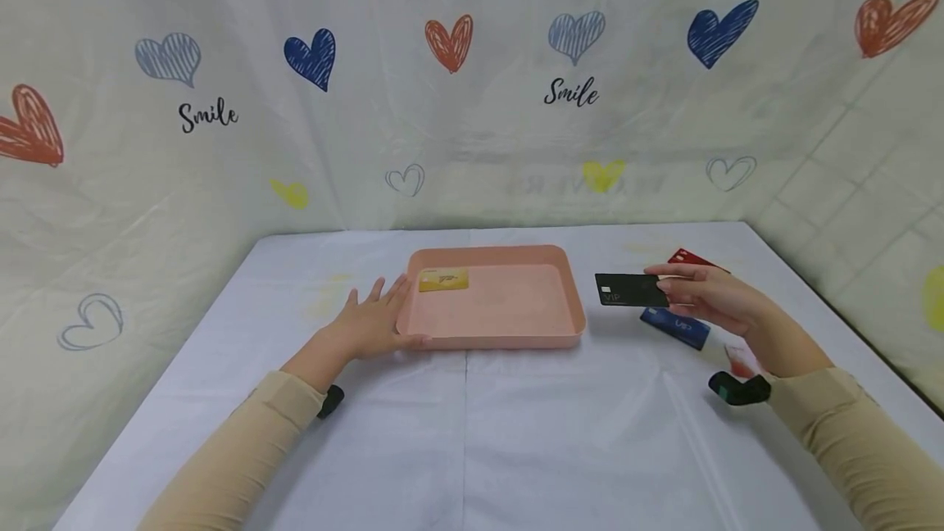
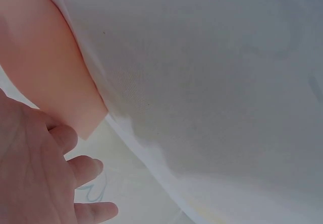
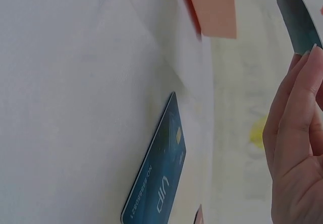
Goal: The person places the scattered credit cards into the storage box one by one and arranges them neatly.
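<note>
My right hand pinches a black VIP card by its right end, held above the table to the right of the pink tray. In the right wrist view the same card rises from the fingertips. My left hand rests at the tray's left side with fingers spread, the thumb along the front rim. In the left wrist view that hand lies against the tray wall. A gold card lies inside the tray at its back left.
Below the right hand lies a blue VIP card, seen closer in the right wrist view. A red card is behind that hand, and a pink-and-white card is partly hidden by the wrist. A white cloth covers the table.
</note>
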A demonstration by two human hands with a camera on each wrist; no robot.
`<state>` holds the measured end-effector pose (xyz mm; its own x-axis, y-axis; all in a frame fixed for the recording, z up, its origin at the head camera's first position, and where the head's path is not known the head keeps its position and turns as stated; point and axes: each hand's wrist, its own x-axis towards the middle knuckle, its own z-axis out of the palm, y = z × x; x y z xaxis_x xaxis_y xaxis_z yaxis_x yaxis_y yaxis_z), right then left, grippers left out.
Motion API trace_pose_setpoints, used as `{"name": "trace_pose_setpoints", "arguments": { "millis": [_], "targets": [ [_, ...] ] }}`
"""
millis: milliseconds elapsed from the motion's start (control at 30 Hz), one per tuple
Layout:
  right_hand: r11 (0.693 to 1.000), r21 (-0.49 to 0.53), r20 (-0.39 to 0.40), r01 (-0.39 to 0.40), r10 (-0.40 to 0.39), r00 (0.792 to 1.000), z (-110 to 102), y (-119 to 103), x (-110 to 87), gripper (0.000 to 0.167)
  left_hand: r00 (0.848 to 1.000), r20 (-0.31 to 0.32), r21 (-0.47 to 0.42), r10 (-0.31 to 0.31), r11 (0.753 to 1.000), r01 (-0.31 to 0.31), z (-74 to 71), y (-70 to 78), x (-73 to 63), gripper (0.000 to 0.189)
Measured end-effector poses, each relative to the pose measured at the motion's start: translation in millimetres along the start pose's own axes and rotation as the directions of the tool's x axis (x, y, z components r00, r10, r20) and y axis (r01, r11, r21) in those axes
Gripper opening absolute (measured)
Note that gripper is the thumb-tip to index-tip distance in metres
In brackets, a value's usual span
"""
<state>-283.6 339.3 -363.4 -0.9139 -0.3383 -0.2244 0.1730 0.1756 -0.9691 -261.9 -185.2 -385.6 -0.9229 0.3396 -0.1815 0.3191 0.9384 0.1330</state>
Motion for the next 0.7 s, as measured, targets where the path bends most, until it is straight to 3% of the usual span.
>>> {"name": "trace_pose_setpoints", "arguments": {
  "millis": [433,700],
  "targets": [
    [0.987,0.161,-0.028,0.019,-0.015,1.000,36.4,-9.5,-0.4,0.030,1.000,-0.009,-0.010,-0.002,1.000,0.002,-0.3,0.3,-0.9,0.114],
    [0.995,0.097,-0.014,0.025,-0.024,1.000,52.9,-12.8,12.4,0.025,1.000,-0.006,-0.012,-0.005,1.000,0.005,-0.8,0.4,-0.3,0.114]
  ]
}}
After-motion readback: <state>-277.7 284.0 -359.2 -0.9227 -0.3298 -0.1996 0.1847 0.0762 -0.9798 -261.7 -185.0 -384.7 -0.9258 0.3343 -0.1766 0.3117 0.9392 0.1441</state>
